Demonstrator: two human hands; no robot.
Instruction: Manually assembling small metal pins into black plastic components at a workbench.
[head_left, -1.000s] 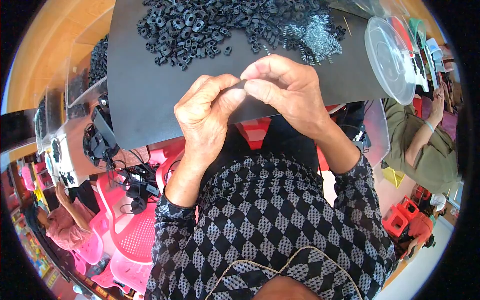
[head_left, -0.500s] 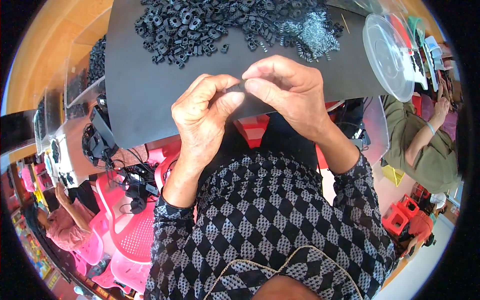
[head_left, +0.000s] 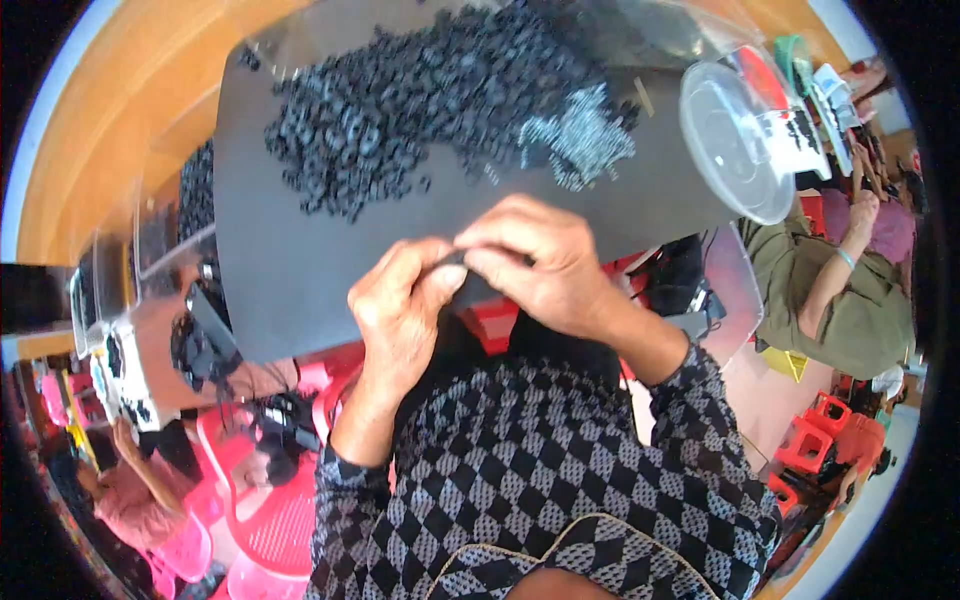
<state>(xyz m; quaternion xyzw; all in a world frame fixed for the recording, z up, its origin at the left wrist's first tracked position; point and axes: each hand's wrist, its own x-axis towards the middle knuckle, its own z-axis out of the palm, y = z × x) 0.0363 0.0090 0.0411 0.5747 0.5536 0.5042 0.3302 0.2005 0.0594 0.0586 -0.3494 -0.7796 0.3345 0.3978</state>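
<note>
Both my hands meet just above the near edge of the dark table [head_left: 260,300]. Between the fingertips of my left hand [head_left: 398,305] is a small black plastic part [head_left: 456,258], mostly covered by the fingers. My right hand [head_left: 540,262] pinches at the same part from the other side; whether it also has a smaller piece in it I cannot make out. Beyond my hands lies a wide heap of small black plastic parts [head_left: 350,140]. A pile of small silvery springs [head_left: 580,140] sits at its right side.
At the table's right stands a round clear plastic lid [head_left: 735,140]. Clear bins with black parts [head_left: 195,190] line the left side. Pink plastic chairs [head_left: 285,535] are at the lower left. A person in olive clothing [head_left: 800,290] sits at the right, another in pink [head_left: 145,505] at the left.
The view has shifted, so the table and heap appear lower. My hands stay together on the small black part, with the right fingers slightly more closed over it.
</note>
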